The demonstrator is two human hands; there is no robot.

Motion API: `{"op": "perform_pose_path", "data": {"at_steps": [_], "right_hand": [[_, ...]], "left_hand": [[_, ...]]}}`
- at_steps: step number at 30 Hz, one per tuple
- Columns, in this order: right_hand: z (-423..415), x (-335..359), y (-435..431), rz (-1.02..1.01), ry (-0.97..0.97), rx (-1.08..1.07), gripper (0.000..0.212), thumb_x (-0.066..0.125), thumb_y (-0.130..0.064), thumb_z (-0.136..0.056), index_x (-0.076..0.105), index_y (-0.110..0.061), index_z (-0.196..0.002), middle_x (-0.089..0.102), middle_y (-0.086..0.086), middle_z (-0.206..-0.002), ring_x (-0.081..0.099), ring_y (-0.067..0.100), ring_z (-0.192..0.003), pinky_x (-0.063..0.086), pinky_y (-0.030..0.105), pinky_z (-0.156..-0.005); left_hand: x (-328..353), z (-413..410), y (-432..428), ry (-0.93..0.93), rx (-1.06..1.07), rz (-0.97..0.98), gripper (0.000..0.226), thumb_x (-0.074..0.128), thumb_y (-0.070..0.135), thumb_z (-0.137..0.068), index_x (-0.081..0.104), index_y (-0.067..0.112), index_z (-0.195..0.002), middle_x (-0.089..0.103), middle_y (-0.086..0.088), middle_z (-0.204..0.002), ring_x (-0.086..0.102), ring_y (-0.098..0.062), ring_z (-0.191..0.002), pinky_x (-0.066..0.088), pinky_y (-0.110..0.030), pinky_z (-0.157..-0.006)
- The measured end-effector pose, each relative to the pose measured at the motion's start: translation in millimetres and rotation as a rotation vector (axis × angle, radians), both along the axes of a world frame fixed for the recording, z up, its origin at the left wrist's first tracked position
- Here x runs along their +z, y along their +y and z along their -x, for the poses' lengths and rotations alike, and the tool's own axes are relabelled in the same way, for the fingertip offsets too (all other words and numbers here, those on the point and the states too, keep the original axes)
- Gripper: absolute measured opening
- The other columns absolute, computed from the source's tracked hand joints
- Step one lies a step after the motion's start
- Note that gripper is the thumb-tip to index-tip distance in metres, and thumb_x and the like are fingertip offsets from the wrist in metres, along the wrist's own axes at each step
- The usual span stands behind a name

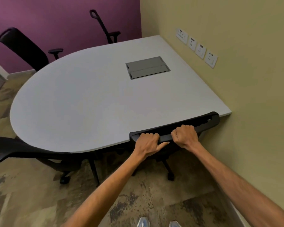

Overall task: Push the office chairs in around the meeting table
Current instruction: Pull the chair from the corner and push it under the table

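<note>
At the near edge of the pale grey, round-ended meeting table (75,102), close to its right corner by the beige wall (236,79), stands a black office chair (203,122). Its top rail overlaps the table edge; seat hidden beneath the top, two castor legs visible on the mottled brown carpet (39,194). Left hand (148,143): fingers curled over the top rail, thumb laid along its near face. Right hand (184,136): closed in a fist around the same rail, just beside the left, hands apart. Both forearms extended.

Second black chair (23,149) at the near-left curve of the table, back angled, partly tucked under the top. Third black high-backed chair (25,46) beyond the far-left curve, standing apart from the edge, near the purple wall (56,22). Fourth black chair (105,28) at the far edge, seen side-on, armrest just beyond the tabletop.

Grey rectangular cable hatch (147,67) set flush in the tabletop, towards the far right corner. Four white wall sockets (197,47) in a row above the right edge. Two pale shoe tips (159,222) at the bottom of the view.
</note>
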State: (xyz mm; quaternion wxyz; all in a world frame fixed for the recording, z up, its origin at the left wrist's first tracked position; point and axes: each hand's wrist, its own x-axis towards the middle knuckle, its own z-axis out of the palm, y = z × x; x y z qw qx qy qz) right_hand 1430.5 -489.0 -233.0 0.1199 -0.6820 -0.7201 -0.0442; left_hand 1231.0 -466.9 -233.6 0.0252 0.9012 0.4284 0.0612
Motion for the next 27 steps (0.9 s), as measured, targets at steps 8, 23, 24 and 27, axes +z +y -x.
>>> {"op": "perform_pose_path", "data": {"at_steps": [8,23,24,27], "right_hand": [[-1,2,-4,-0.006,0.093,0.045,0.051,0.032,-0.034,-0.088,0.034,-0.021,-0.039,0.032,-0.006,-0.036,0.025,0.008,-0.033,0.018,0.025,-0.042],[121,47,35,-0.110,0.249,0.359,0.060,0.035,-0.053,-0.094,0.038,-0.016,-0.141,0.040,0.007,-0.147,0.028,0.025,-0.140,0.022,0.050,-0.113],[147,51,34,-0.102,0.261,0.408,0.062,0.034,-0.055,-0.094,0.035,-0.016,-0.144,0.037,0.007,-0.150,0.025,0.025,-0.142,0.019,0.050,-0.115],[202,58,31,-0.096,0.255,0.509,0.067,0.028,-0.058,-0.095,0.030,-0.017,-0.147,0.033,0.007,-0.154,0.020,0.024,-0.145,0.016,0.049,-0.116]], "left_hand": [[-1,-3,-13,-0.054,0.118,-0.048,0.075,0.011,0.081,-0.086,0.049,0.017,-0.076,0.053,0.002,-0.059,0.048,-0.017,-0.050,0.049,-0.040,-0.059],[36,125,-81,-0.205,0.795,-0.309,0.075,0.033,0.066,-0.094,0.034,0.014,-0.148,0.030,-0.007,-0.158,0.019,-0.023,-0.149,0.018,-0.047,-0.120],[40,149,-91,-0.208,0.860,-0.327,0.078,0.031,0.066,-0.094,0.030,0.013,-0.150,0.026,-0.007,-0.160,0.017,-0.022,-0.150,0.016,-0.047,-0.121],[49,203,-122,-0.231,0.995,-0.363,0.082,0.030,0.066,-0.093,0.022,0.012,-0.153,0.019,-0.008,-0.162,0.010,-0.021,-0.151,0.008,-0.044,-0.122]]}}
